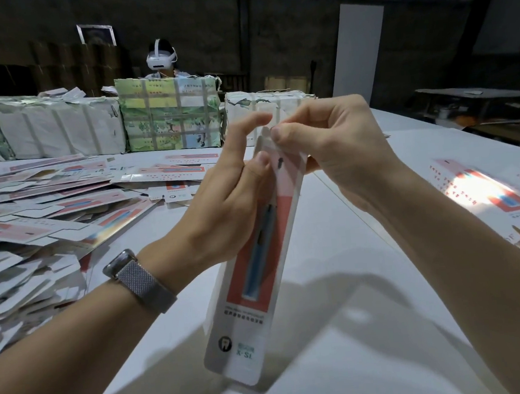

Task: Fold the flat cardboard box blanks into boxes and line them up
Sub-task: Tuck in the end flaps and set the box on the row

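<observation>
A long narrow box, white with a red panel and a blue toothbrush picture, stands tilted in front of me, its lower end close to the white table. My left hand grips its upper left side, thumb on the front face and index finger stretched out. At the box's top end my right hand pinches the small flap with curled fingers. A wide heap of flat box blanks covers the table to the left.
Wrapped bundles stand in a row across the far side of the table. Behind them sits a person wearing a white headset. More printed blanks lie at the right edge, one catching a bright glare.
</observation>
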### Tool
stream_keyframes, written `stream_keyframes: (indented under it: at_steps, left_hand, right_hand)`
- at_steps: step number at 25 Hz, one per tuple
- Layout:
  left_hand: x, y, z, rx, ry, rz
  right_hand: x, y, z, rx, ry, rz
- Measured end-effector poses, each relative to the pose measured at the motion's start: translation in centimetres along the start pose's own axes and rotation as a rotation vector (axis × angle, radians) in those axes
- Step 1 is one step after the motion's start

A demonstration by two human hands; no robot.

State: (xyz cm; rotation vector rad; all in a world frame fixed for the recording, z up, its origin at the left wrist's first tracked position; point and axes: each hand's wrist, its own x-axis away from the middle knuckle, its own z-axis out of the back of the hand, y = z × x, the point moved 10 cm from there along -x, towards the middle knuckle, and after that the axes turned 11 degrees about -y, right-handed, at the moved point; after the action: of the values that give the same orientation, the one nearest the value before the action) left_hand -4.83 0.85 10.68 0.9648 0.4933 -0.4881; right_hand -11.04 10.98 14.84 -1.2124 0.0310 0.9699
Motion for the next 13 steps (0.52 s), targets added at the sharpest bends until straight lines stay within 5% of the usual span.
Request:
stream_keyframes:
  at_steps: [6, 13]
  left_hand:
    - [-0.4, -0.5, 0.5, 0.206, 0.051, 0.011]
    - [0.1, -0.3, 1.6, 0.170, 0.172, 0.033]
  right_hand:
    - [0.0, -0.5, -0.4, 0.057, -0.005, 0.071]
    - [0.2, -0.3, -1.9, -0.013, 0.039, 0.164]
